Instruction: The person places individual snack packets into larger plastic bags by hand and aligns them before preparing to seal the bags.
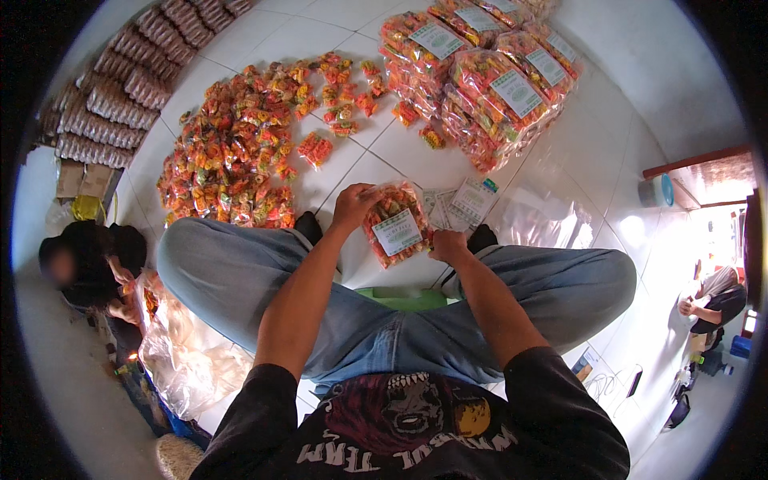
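A large clear plastic bag of small orange-red snack packs (387,210), with a green-and-white label (398,233) on its upper face, stands or lies between my feet. My left hand (354,207) grips its upper left corner. My right hand (448,246) is closed at its lower right edge; what the fingers hold is hard to tell. Just beyond the right hand, a stack of printed labels (474,201) lies on the white floor tiles. Right of the labels are empty clear plastic bags (543,222).
A heap of small snack packs (234,150) spreads at the left. Filled, labelled bags (498,102) are piled at the upper right. Rows of brown packs (114,108) line the far left. A co-worker (90,264) sits at left beside plastic sheeting (186,360); another person (711,303) is far right.
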Demonstrator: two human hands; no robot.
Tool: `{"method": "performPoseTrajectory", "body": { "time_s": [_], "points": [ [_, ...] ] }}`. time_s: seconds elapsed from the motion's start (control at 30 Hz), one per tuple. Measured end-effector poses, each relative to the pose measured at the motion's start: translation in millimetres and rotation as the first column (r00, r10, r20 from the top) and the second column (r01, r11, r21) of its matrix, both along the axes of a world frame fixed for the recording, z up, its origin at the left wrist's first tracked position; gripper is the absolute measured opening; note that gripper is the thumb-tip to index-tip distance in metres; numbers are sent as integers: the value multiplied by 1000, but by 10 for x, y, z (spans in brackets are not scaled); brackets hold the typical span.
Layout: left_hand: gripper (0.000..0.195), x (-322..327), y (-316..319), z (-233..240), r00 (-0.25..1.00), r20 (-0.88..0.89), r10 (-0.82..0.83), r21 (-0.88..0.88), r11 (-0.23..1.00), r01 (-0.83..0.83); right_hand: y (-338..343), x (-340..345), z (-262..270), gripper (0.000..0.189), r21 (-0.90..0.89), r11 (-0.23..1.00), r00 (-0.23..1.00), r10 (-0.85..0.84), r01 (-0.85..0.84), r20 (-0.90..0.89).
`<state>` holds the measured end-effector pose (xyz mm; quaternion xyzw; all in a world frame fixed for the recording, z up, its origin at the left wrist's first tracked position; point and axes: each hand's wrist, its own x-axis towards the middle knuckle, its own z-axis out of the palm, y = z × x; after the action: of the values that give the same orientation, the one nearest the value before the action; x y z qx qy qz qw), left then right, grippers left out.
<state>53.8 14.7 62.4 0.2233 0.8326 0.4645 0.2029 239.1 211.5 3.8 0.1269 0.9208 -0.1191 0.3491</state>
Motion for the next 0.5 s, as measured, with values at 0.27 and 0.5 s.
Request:
{"method": "performPoseTrajectory", "body": {
  "time_s": [0.27, 0.5],
  "points": [
    [49, 70, -248, -118, 998, 11, 65, -44, 997, -64, 80, -283, 306, 51, -85, 976, 979, -195, 200, 57],
    [50, 126, -136, -186, 997, -10, 77, -12, 997, -77, 87, -359, -149, 59, -735, 512, 770, -637, 445, 23]
  ]
}}
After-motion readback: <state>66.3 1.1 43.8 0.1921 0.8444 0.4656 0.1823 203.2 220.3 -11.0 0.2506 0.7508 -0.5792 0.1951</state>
